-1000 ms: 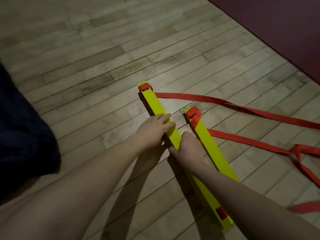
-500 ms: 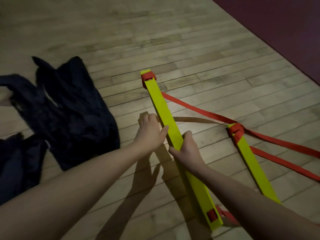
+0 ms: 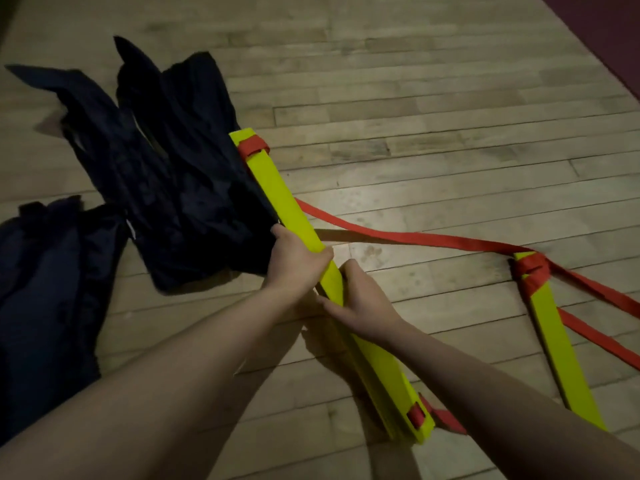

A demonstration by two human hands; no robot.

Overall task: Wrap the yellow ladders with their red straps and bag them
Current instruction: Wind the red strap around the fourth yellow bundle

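Both hands are gripping the stack (image 3: 277, 192) of yellow rungs: left hand (image 3: 294, 263) wrapping its middle, right hand (image 3: 360, 301) just below. Its far end is overlapping the dark bag (image 3: 180, 188) on the floor (image 3: 415, 98). A red strap (image 3: 398, 237) is running to another rung (image 3: 557, 351) lying near the right.

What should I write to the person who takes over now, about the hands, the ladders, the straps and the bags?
Left hand and right hand: both grip the stacked yellow rungs at mid-length, far end near the dark bag.
A separate yellow rung lies on the floor to the right, joined by loose red straps.
A second dark bag lies at far left.
Done: most rungs gathered.
Left: gather the last rung, wrap the straps, bag the ladder.
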